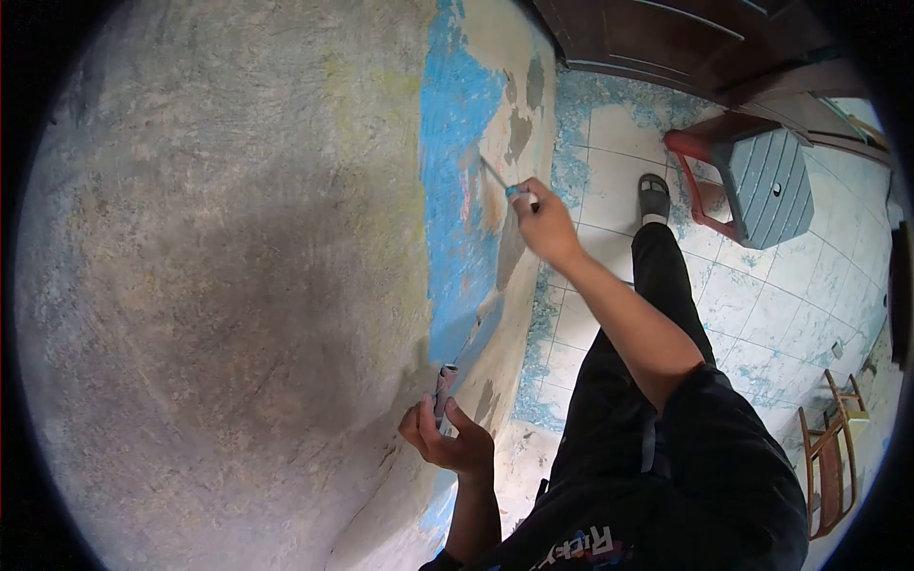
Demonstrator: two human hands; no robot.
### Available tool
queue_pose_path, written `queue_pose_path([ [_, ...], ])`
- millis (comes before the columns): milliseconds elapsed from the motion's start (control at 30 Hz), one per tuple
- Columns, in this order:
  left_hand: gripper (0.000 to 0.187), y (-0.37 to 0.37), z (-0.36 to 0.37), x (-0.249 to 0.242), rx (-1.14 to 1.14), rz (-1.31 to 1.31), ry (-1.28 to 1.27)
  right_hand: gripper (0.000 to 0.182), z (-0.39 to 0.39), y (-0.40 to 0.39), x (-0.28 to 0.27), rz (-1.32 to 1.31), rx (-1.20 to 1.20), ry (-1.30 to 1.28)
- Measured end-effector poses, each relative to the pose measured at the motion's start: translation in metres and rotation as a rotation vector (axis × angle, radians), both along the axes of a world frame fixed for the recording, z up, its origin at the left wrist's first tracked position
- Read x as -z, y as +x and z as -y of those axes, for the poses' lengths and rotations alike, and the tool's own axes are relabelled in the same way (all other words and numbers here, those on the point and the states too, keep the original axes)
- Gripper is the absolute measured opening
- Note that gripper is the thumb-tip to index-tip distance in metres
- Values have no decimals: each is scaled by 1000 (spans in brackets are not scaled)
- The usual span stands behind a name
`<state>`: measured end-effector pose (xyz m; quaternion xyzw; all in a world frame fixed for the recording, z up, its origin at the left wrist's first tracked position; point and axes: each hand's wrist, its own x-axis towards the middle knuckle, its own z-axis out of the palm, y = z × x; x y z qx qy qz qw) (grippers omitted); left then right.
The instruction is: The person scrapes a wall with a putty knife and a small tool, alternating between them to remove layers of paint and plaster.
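My right hand (pixel 545 221) is closed around a thin-bladed scraper (pixel 495 175) with a blue part by the fingers. Its tip meets the wall where blue paint (pixel 462 124) borders a patch of bare, peeling surface. Lower down, my left hand (pixel 452 440) pinches a short greyish cylinder (pixel 445 385) with a dark end, held upright between thumb and fingers close to the wall. What kind of thing this cylinder is I cannot tell. The wall (pixel 238 238) is rough grey plaster left of the blue strip, with cream and grey patches to its right.
Blue paint flakes (pixel 545 381) litter the white tiled floor (pixel 609 133) along the wall's foot. A grey-topped stool (pixel 771 190) with red legs stands at the right, beyond my sandaled foot (pixel 654 198). A small wooden chair or frame (pixel 830 466) lies lower right; a dark door (pixel 666 38) is at the top.
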<state>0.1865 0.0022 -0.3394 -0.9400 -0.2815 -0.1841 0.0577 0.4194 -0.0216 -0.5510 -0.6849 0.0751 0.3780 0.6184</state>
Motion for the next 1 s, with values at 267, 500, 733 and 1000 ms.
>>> queue_pose_path([
  [267, 25, 53, 18, -16, -89, -22, -44, 17, -2, 27, -39, -77, 9, -2],
  [500, 25, 76, 19, 4, -137, 14, -29, 19, 10, 62, -35, -384, -64, 115],
  [733, 24, 79, 23, 17, -127, 125, -89, 25, 9, 63, -50, -309, -147, -3],
  [1000, 29, 49, 27, -6, -177, 70, -39, 27, -13, 47, -35, -286, 15, 33],
])
